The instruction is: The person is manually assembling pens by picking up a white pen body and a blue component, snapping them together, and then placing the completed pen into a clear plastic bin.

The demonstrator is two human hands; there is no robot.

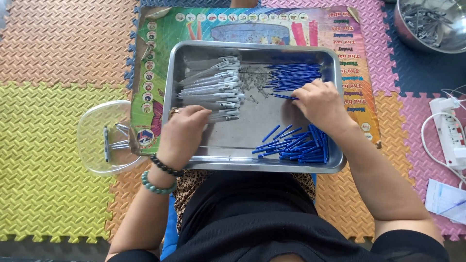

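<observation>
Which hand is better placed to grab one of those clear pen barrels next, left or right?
Probably the left hand. It already rests at the pile of clear pen barrels on the left of the metal tray, while the right hand sits across the tray at the blue refills.

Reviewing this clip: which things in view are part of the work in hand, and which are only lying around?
In use:
- metal tray
- clear pen barrels, under the left hand
- thin blue refills, at the right hand
- short blue pieces
- small springs

Lying about:
- clear plastic bowl
- steel bowl
- power strip
- papers
- printed board
</observation>
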